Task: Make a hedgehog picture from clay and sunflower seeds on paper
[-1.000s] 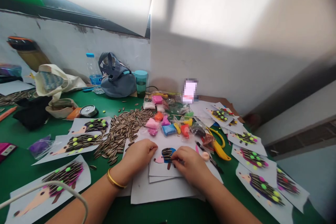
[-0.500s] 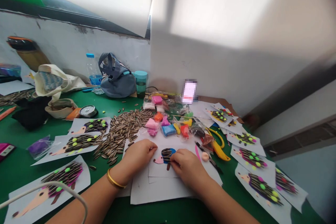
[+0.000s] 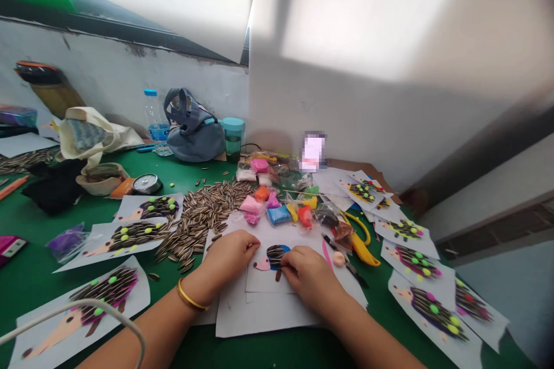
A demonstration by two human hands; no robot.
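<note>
— Paper (image 3: 268, 279) under the blue hedgehog (image 3: 273, 255), nearer than the seed pile (image 3: 203, 213), is pinned flat by the curled left hand (image 3: 229, 256)?

— Yes; 1 seed seems pinched by the closed right hand (image 3: 305, 274) at it.

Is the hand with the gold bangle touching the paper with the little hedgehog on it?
Touching. The head view shows the left hand resting flat on the hedgehog paper, fingers pressed on its left edge with no gap.

The hedgehog sheet (image 3: 270, 277) lies on a paper stack (image 3: 264, 314) before me, between my left hand (image 3: 229, 256) and my right hand (image 3: 309, 274). The seed pile (image 3: 201, 216) is left behind it, the clay packets (image 3: 279, 207) directly behind, the cutter (image 3: 361, 242) to the right.
</note>
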